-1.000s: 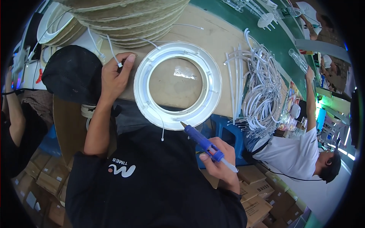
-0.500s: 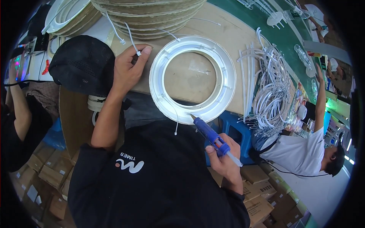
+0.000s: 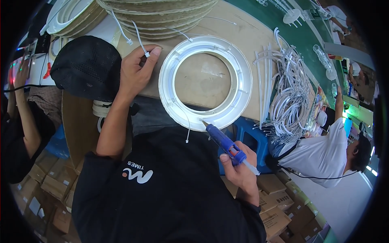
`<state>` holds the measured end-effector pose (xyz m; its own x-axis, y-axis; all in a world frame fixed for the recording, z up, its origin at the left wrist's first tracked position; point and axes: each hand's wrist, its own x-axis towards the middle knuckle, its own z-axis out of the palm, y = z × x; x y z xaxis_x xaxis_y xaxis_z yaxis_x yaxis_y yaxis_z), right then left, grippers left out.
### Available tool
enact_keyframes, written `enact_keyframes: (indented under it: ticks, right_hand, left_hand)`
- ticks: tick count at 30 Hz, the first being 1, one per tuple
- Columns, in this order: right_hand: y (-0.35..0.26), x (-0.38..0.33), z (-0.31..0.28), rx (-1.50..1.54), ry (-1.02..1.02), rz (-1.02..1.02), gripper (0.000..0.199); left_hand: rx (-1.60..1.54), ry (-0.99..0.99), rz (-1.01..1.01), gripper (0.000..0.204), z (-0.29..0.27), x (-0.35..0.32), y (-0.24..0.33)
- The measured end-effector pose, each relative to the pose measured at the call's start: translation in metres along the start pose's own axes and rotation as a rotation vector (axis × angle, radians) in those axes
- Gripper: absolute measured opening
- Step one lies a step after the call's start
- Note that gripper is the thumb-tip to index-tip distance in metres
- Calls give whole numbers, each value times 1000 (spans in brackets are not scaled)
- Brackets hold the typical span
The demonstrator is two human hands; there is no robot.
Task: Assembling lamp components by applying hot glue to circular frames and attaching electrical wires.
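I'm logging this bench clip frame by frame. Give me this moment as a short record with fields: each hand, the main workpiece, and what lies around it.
left hand: pinches a small white plug on a thin white wire, beside the ring
right hand: grips a blue glue gun, nozzle at the ring's near rim
workpiece: white ring flat on a cardboard-topped table
nearby: black cap to the left, bundle of white cables to the right
others: person in a white shirt at right

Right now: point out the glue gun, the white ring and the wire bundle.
glue gun [image 3: 222,141], head view, on its blue barrel.
white ring [image 3: 243,87], head view, on the right side of its rim.
wire bundle [image 3: 289,97], head view, on the middle of the white loops.
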<state>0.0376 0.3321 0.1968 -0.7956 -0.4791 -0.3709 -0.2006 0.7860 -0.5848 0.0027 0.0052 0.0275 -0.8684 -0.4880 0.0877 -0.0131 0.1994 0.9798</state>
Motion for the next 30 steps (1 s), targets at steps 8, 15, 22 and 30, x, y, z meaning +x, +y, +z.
enact_keyframes:
  ticks: [8, 15, 22, 30]
  right_hand:
    - [3, 1, 1, 7, -5, -31, 37]
    - [0, 1, -2, 9, 6, -18, 36]
    - [0, 0, -3, 1, -20, -4, 35]
    - [19, 10, -7, 492, -64, 84, 37]
  left_hand:
    - [7, 2, -7, 22, 1, 0, 0]
    - [14, 12, 1, 23, 1, 1, 1]
    - [6, 13, -3, 24, 1, -1, -1]
    - [-10, 9, -23, 25, -6, -4, -1]
